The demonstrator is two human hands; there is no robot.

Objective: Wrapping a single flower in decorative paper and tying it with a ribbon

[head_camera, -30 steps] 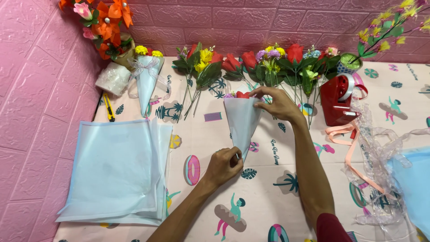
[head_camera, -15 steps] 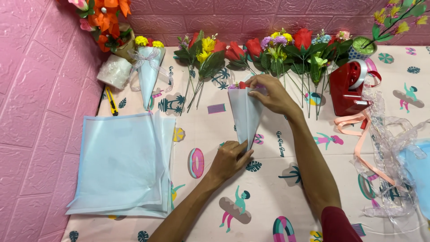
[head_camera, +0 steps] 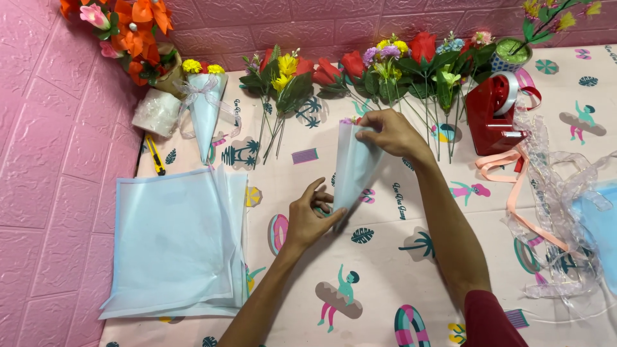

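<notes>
Overhead, both hands (head_camera: pixel 350 170) pinch a paper cone (head_camera: pixel 352 168) above the patterned tablecloth (head_camera: pixel 411 270) by a pink wall (head_camera: pixel 45 160).

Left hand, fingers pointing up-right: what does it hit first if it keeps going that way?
The left hand already touches the pale blue paper cone at its tip; pushing on, it would likely meet the cone's body first, though depth is unclear.

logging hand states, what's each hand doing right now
Left hand: closed on the tip of the paper cone.
Right hand: pinching the cone's top edge.
</notes>
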